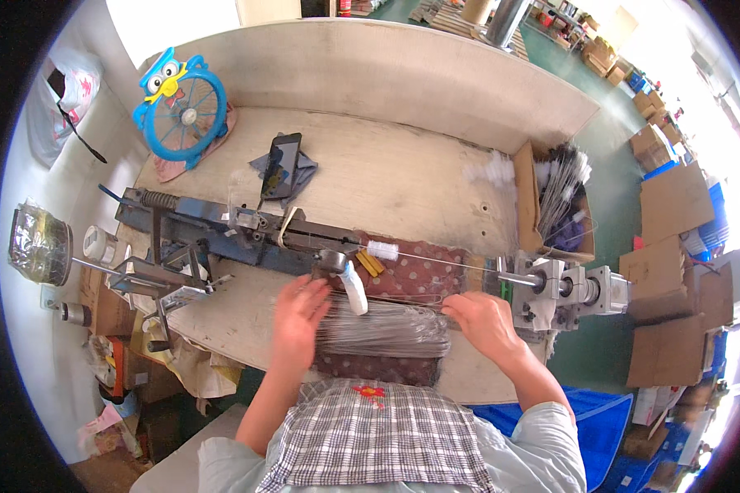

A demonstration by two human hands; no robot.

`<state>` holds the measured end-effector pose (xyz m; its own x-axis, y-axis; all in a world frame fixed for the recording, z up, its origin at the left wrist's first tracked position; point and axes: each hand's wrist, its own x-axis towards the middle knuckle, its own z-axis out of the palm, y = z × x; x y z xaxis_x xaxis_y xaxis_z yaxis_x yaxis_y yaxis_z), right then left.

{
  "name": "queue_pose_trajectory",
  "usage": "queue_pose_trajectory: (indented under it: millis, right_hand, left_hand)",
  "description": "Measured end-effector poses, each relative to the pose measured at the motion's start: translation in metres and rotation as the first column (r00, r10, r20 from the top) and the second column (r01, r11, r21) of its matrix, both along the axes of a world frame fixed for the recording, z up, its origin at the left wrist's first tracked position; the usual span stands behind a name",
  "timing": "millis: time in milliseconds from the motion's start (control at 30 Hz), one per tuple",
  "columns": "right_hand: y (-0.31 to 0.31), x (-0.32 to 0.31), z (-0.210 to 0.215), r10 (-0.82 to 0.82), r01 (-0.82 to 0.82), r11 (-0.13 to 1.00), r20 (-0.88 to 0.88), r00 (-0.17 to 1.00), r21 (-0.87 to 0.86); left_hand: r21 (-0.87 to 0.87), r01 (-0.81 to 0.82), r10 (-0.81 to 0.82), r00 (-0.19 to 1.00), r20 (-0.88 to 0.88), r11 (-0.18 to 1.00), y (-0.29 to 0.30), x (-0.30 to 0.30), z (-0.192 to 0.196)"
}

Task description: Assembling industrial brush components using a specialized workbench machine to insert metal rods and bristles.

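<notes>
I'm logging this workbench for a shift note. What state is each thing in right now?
Left hand: open, fingers spread on the wire bundle.
Right hand: resting on the bundle's right end; grip cannot be told.
Wire bundle: lying flat across the dotted cloth.
Phone: propped up, screen dark.
Blue fan: standing; whether it spins cannot be told.
Cardboard box: open, holding brushes.

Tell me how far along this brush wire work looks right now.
Done: a cardboard box at the bench's right holds finished-looking twisted wire brushes. In hand: the left hand and right hand both rest on a bundle of thin wires, and one wire is strung from the blue jig to the chuck. Left: most of that bundle.
</notes>
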<state>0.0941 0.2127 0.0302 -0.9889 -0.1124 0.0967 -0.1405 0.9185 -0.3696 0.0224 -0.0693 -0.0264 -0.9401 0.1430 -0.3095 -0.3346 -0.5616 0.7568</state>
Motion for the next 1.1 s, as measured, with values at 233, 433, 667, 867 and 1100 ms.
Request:
queue_pose_trajectory:
  millis: [233, 433, 667, 867, 1100]
  right_hand:
    - [-0.01, 0.0, 0.014, 0.053, -0.052, 0.99, -0.005, 0.999, 0.128]
    - [0.009, 0.003, 0.061, -0.01, -0.004, 0.945, 0.04, 0.999, 0.326]
    - [0.075, 0.006, 0.101, -0.41, 0.394, 0.912, -0.183, 0.894, -0.115]
    - [0.052, -0.027, 0.063, -0.286, 0.231, 0.907, -0.11, 0.952, -0.352]
    - [0.055, -0.031, 0.039, -0.329, 0.242, 0.907, -0.22, 0.918, -0.345]
  left_hand:
    - [0.717, 0.102, -0.388, 0.888, 0.247, 0.69, 0.076, 0.009, 0.101]
    - [0.563, 0.225, -0.373, 0.914, 0.161, 0.795, 0.011, -0.014, 0.096]
    - [0.13, 0.68, -0.685, 0.728, -0.008, 0.722, 0.059, -0.006, 0.084]
    - [-0.83, -0.137, -0.762, 0.338, -0.552, 0.54, 0.182, -0.029, 0.051]
    - [-0.849, -0.373, -0.863, 0.197, -0.466, 0.373, 0.214, -0.051, 0.025]
